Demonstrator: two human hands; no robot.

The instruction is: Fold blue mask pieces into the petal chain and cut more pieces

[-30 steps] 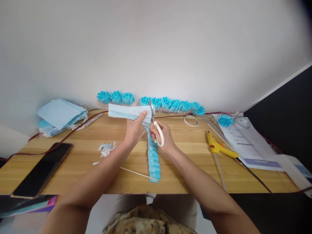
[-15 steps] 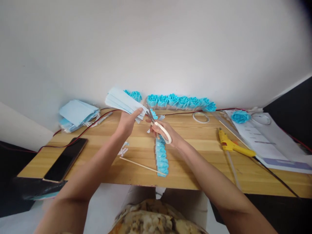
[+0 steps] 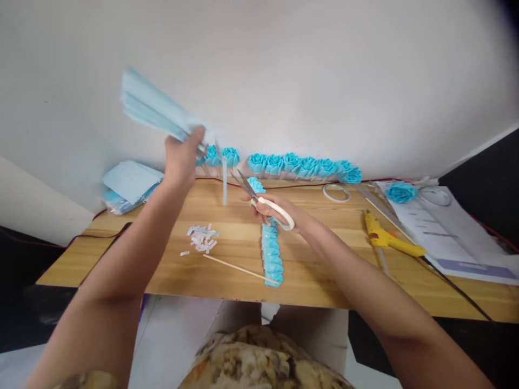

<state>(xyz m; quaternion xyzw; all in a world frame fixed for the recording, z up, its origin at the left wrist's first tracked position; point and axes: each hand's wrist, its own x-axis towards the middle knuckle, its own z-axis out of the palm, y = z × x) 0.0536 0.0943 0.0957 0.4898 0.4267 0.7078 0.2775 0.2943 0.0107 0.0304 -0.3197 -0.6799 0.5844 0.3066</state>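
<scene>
My left hand [image 3: 182,156] is raised above the back of the table, pinching a fanned stack of light blue strips [image 3: 156,105]. The stack is blurred, and its outer end points up and left. Just right of this hand a narrow pale strip [image 3: 225,181] hangs in the air, smeared by motion. My right hand [image 3: 273,210] grips white-handled scissors [image 3: 279,209] whose blades stand apart, pointing up and left. Beneath it lies a row of folded blue pieces [image 3: 271,251]. Small white scraps [image 3: 203,237] are heaped left of that row.
Blue paper-like flowers [image 3: 292,162] line the wall. A pile of light blue face masks [image 3: 132,181] sits back left. A thin wooden stick [image 3: 239,268] lies in front. On the right are a yellow glue gun [image 3: 389,240], a tape roll [image 3: 336,193] and printed sheets [image 3: 454,232].
My left hand has moved up and left with the strips, away from the scissors, and the scrap heap is uncovered. A narrow pale strip now shows in the air. The scissors stay nearly in place.
</scene>
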